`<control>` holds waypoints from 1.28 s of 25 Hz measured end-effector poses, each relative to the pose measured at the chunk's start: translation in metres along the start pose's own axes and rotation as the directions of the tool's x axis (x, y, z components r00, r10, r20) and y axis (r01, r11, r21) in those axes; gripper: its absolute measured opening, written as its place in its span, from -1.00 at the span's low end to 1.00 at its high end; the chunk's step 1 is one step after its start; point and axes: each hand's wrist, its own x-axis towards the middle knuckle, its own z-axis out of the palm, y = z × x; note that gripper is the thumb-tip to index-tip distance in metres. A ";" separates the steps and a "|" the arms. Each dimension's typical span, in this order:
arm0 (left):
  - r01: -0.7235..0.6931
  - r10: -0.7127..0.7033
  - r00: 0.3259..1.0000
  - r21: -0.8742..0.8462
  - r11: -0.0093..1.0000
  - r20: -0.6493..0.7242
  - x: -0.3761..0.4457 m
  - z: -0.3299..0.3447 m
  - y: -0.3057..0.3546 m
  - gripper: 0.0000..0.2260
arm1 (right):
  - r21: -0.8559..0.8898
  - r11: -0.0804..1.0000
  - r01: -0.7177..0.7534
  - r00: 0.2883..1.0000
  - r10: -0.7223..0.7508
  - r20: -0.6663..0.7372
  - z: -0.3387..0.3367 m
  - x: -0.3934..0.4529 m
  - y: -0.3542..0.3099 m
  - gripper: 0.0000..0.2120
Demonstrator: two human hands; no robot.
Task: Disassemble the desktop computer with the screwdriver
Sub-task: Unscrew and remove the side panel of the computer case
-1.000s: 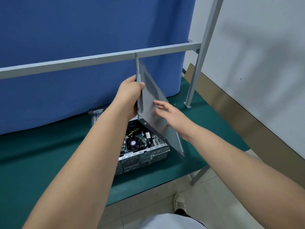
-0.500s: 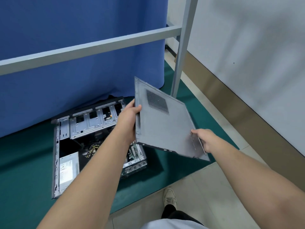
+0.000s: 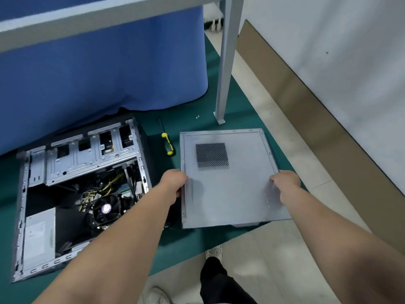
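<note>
Both hands, left hand [image 3: 174, 183] and right hand [image 3: 285, 183], gripped the flat grey metal side panel [image 3: 228, 189] with curled fingers, right of the opened grey desktop computer case [image 3: 79, 194]; overhanging the green tabletop [image 3: 186, 242]'s near edge, it risked tipping off.

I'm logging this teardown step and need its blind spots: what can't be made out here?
Head view only:
- Fingertips of the left hand and right hand: hidden under the flat grey metal side panel.
- Tiny screws on the green mat: too small to count.
- Open grey computer case: partly covered by the left forearm.
</note>
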 end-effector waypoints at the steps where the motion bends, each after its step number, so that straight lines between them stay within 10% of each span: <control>1: 0.021 -0.021 1.000 0.032 0.999 -0.010 0.007 0.004 -0.002 -0.70 | 0.014 1.000 0.017 0.999 -0.017 -0.033 0.003 0.005 0.003 -0.70; 5: 0.029 -0.030 1.000 0.140 0.990 0.007 0.022 0.017 -0.013 -0.48 | -0.015 0.997 0.076 0.993 -0.077 -0.091 0.016 0.015 0.005 -0.82; 13: -0.175 0.134 0.983 0.420 0.891 0.126 0.018 0.026 -0.040 -0.34 | -0.429 0.876 0.218 0.975 -0.213 0.060 0.034 0.011 0.004 -0.45; 22: -0.366 0.095 0.930 0.915 0.172 0.354 0.025 0.038 -0.051 -0.21 | -0.732 0.313 0.605 0.796 -0.249 0.552 0.059 -0.016 0.010 -0.02; 32: -0.323 -0.016 0.946 0.945 0.054 0.324 0.032 0.042 -0.043 -0.11 | -0.801 0.215 0.559 0.829 -0.159 0.536 0.078 -0.010 0.002 0.09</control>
